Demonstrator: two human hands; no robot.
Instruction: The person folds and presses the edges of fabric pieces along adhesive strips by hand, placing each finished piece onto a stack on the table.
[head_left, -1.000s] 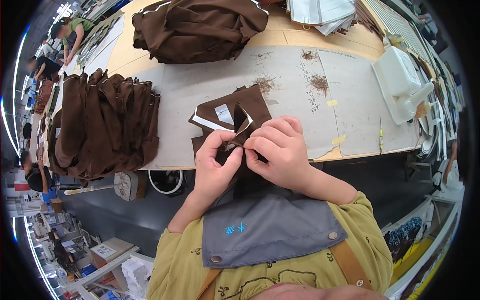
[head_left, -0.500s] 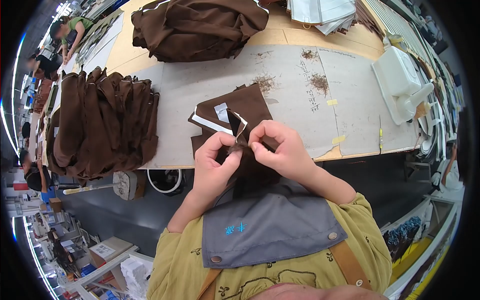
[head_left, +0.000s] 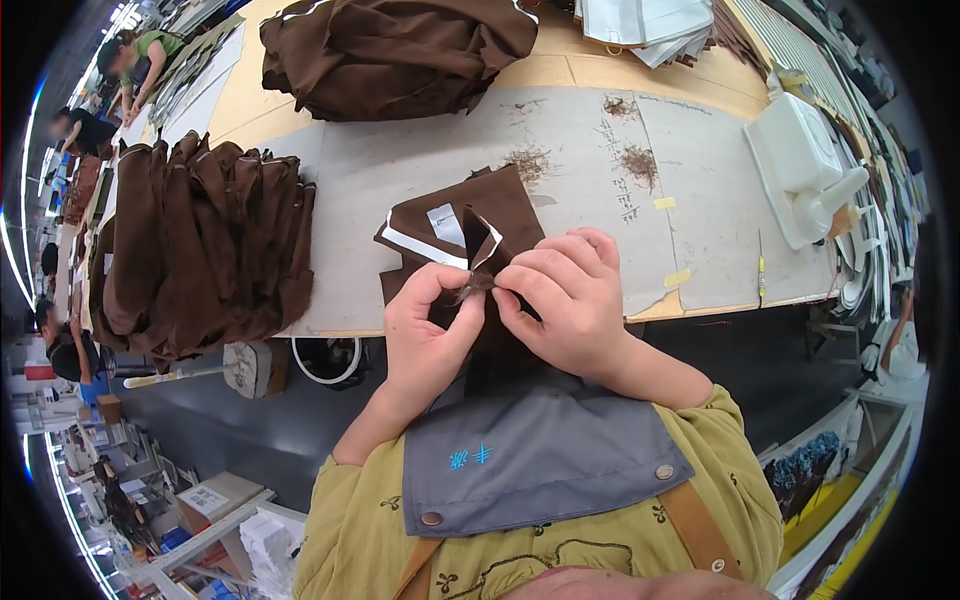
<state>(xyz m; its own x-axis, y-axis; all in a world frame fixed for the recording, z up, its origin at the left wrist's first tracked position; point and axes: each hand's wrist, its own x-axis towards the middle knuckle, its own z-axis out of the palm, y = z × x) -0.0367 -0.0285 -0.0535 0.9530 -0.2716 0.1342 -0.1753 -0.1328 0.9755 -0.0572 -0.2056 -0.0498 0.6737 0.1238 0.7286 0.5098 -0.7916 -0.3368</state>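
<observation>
- One upright stack of brown fabric pieces stands at left, its lower side overhanging the near edge of the table.
- A narrow stretch of grey paper separates stack from work; behind lies a bulky brown fabric bundle.
- The left hand pinches a fold, thumb and forefinger nearly meeting.
- Between the hands, the white-trimmed brown fabric piece lies flat behind and stands in an open flap at the fingertips, its near end passing the table edge.
- The right hand pinches the same fold, fingertips just beside the left's.
- Rightward, wide paper surface runs past thread scraps to a yellow-handled tool and a white plastic container.
</observation>
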